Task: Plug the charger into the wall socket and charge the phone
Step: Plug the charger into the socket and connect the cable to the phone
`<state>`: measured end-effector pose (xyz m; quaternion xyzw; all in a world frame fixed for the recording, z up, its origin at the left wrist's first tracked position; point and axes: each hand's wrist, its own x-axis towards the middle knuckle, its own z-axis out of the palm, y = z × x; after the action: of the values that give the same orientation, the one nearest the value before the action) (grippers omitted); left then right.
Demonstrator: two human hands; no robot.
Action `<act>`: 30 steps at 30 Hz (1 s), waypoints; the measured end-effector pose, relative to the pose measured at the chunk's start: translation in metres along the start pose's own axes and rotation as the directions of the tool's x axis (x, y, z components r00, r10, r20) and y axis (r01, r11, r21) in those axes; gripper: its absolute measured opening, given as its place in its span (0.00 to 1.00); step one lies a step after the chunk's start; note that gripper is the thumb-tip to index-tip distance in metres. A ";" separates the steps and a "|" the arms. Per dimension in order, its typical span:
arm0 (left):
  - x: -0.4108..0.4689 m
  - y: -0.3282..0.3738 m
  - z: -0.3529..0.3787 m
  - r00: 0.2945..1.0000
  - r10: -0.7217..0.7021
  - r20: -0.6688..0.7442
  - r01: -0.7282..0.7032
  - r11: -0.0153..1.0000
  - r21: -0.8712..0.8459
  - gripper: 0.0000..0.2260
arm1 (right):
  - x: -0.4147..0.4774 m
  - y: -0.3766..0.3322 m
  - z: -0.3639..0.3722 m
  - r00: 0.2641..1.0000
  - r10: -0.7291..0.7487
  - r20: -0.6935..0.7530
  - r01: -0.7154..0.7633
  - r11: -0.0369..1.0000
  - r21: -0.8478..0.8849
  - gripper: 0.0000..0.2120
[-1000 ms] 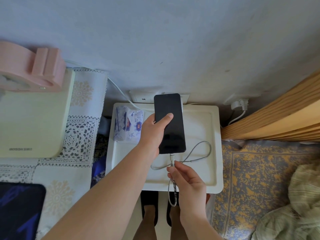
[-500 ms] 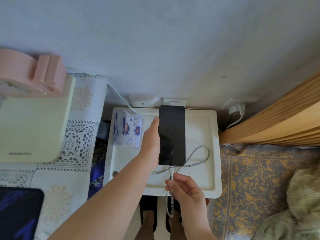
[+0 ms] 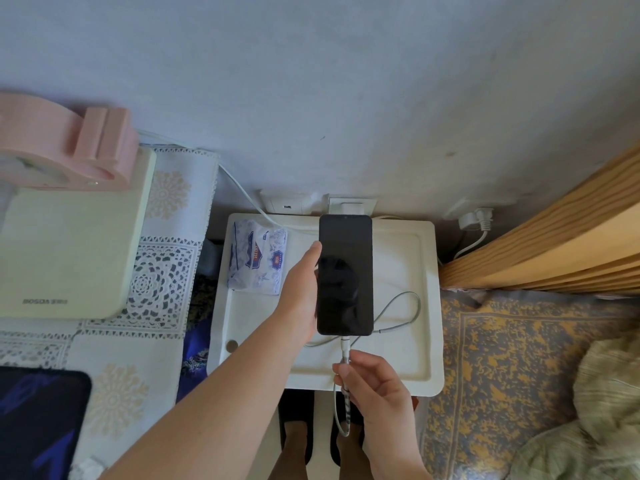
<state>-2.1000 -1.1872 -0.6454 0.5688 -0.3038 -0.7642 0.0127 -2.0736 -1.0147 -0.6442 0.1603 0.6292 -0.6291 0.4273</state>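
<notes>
A black phone [image 3: 345,271] with a dark screen is held upright over a white tray-top stand [image 3: 408,375] by my left hand [image 3: 302,292], which grips its left edge. My right hand [image 3: 375,382] pinches the grey charging cable [image 3: 401,306] just below its connector, which meets the phone's bottom edge. The cable loops to the right over the stand. A white charger [image 3: 350,205] sits in the wall socket [image 3: 369,204] just behind the phone's top.
A tissue pack [image 3: 256,259] lies on the stand's left part. Left of it a lace-clothed table [image 3: 162,278] carries a cream box [image 3: 69,251] and a pink object [image 3: 65,147]. A wooden bed frame [image 3: 554,244] and patterned bedding [image 3: 512,375] fill the right.
The phone has turned upright and shifted slightly right, and my left thumb has come off its screen to the left edge. My right hand kept its pinch on the cable below the phone.
</notes>
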 end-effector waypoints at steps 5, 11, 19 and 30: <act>0.002 -0.005 -0.005 0.999 0.003 0.045 -0.002 1.000 -0.030 0.21 | 0.000 0.003 0.000 1.000 0.014 -0.012 -0.014 1.000 0.009 0.07; 0.005 -0.011 -0.010 0.993 0.006 0.119 0.000 0.999 -0.049 0.19 | 0.000 0.006 -0.001 0.999 0.028 -0.032 -0.028 1.000 0.003 0.08; 0.003 -0.009 -0.009 0.991 0.005 0.136 0.003 0.999 -0.052 0.21 | 0.002 0.006 0.000 0.999 0.034 -0.025 -0.034 0.999 -0.002 0.07; 0.008 -0.015 -0.003 0.989 -0.046 0.139 0.045 0.999 0.006 0.20 | 0.011 0.003 -0.012 1.000 0.007 0.025 -0.004 0.993 -0.121 0.14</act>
<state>-2.0950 -1.1797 -0.6600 0.5211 -0.2921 -0.8015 -0.0267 -2.0818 -1.0066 -0.6566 0.1278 0.6604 -0.5906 0.4459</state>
